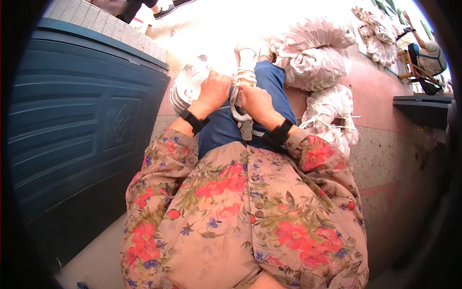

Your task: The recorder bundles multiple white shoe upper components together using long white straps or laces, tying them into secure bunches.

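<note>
Over my knees I hold a narrow length of white cloth (236,107), which hangs in a loop between my legs. My left hand (214,90) is closed at its left side; the fingertips are partly hidden. On the other side my right hand (260,102) is closed on the cloth. Just beyond the fingers the white stuff is wound or tied in bands (246,76). A bundle of gathered white cloth (188,85) lies beside my left hand. Large pleated white bundles (315,55) rest to the right of my legs, with a smaller tied bundle (328,115) nearer me.
A dark blue panelled door or board (86,111) stands close on my left, beside a pale tiled ledge (113,29). Farther right are more white bundles (378,36), a wooden-framed chair (411,62) and a dark low block (423,108). A person's shoe (164,10) shows at the far left.
</note>
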